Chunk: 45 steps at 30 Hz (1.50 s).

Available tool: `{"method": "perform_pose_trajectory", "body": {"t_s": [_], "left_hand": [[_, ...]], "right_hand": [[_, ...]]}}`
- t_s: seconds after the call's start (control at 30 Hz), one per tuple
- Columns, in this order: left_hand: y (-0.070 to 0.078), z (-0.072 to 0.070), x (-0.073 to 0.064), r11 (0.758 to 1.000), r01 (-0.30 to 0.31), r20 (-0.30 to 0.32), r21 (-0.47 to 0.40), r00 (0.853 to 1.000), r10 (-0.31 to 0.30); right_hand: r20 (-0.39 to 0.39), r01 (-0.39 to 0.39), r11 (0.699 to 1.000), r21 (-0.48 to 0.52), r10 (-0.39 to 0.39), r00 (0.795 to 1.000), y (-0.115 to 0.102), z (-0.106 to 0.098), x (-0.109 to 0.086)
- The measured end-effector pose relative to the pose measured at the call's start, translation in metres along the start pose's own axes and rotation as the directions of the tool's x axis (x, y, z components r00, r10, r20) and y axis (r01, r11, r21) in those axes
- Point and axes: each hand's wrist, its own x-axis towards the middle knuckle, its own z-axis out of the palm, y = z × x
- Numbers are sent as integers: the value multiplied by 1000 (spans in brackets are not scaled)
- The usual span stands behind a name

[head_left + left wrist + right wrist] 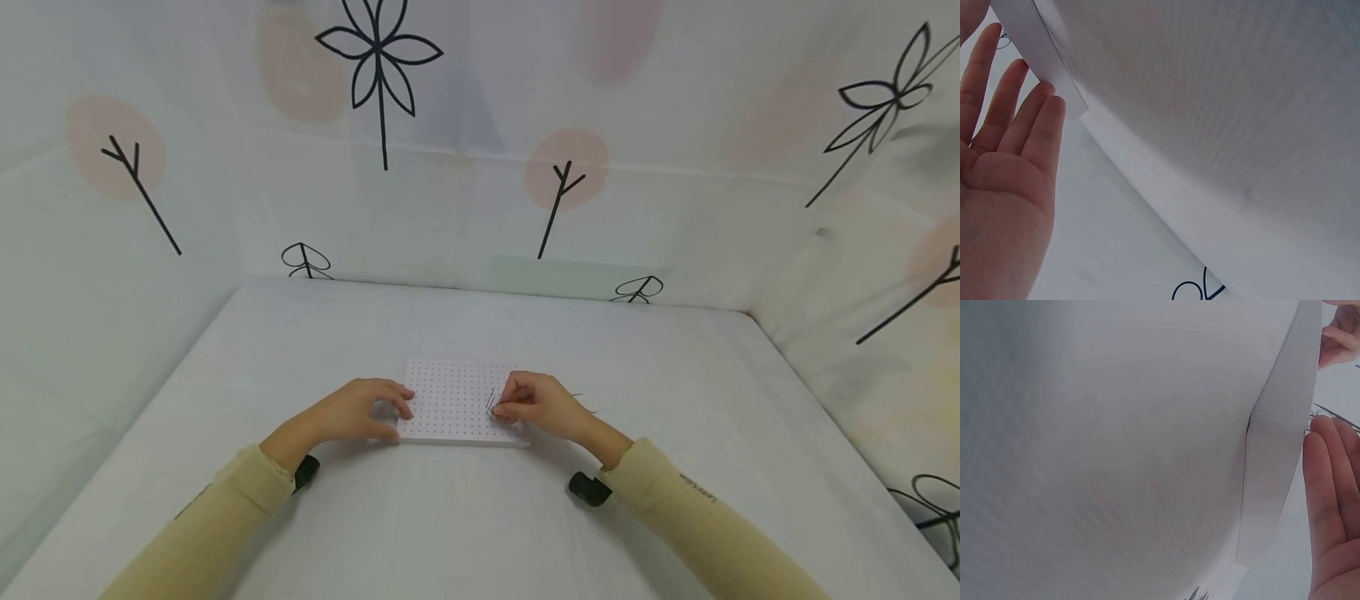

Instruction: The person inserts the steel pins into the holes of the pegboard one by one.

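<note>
A white board [446, 404] with a grid of small dark holes lies flat on the table. My left hand [360, 408] steadies its left edge, fingers spread and loosely bent, thumb at the near corner. Over the right part of the board, my right hand [534, 404] pinches a thin dark pin [1336, 416] between thumb and fingertips, close to the surface. Just left of those fingertips, a couple of thin pins [491, 397] stand slanted up from the board. The left wrist view shows the left fingers [1044, 125] along the board's side wall [1038, 50].
Past the right hand, thin dark pins [577, 394] stick out on the table side of the board. The table [450, 525] has a white cloth cover, and patterned fabric [465, 200] hangs behind and at both sides. Each wrist wears a black camera [589, 489].
</note>
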Motion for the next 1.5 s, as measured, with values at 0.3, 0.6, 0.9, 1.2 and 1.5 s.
{"method": "perform_pose_trajectory", "body": {"t_s": [0.3, 0.6, 0.9, 1.2, 1.5], "left_hand": [[-1, 0, 0, 1000, -9, -2, 2, 1000, 9], [0, 0, 0, 1000, -10, 1, 8, 1000, 10], [1, 0, 0, 1000, -9, 2, -2, 1000, 9], [-1, 2, -1, 1000, -7, 0, -16, 1000, 7], [-3, 2, -1, 1000, -16, -5, 0, 1000, 16]], "right_hand": [[1, 28, 1000, 0, -28, 1000, -3, 2, 2], [-10, 2, 1000, 6, -2, 1000, -3, 4, 3], [-27, 6, 1000, -9, -6, 1000, -1, 5, 2], [-31, 38, 996, -87, -41, 999, 3, 7, 4], [-50, 13, 987, -158, -21, 999, 0, 10, 7]]}}
